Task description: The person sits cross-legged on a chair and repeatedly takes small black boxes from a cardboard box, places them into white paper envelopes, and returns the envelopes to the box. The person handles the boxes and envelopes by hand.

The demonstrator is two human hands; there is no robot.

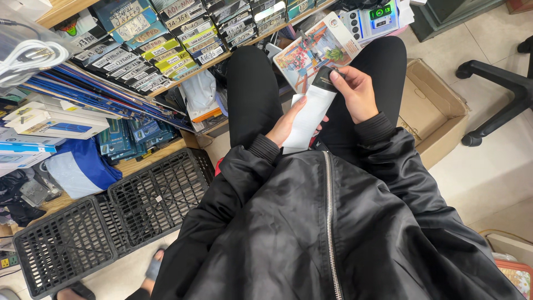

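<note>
Your right hand (355,91), upper centre of the frame, is closed in a pinch on the dark upper end of a long, flat white sleeve-like packet with a black top (311,114); thumb and forefinger meet on that black end, the other fingers curled behind it. Your left hand (286,123), just below and left of it, lies along the packet's left edge with fingers extended and loosely folded behind the white part, the thumb laid on its front. The grip there is light; whether the fingertips press the back cannot be made out.

The packet sits over your lap, between your black-trousered knees, tilted with the black end up and to the right. Its white face is plain and slightly glossy; the lower end is cut off by the cuff of your black zipped jacket (333,222).

Just behind the packet's top, a flat card with a colourful printed picture (313,53) stands tilted. What supports it is hidden.

To the left of frame, a wooden shelf (189,72) carries rows of labelled flat boxes; below it lies a black plastic grid crate (111,216). An open brown cardboard box (430,108) rests on the floor at the right.
</note>
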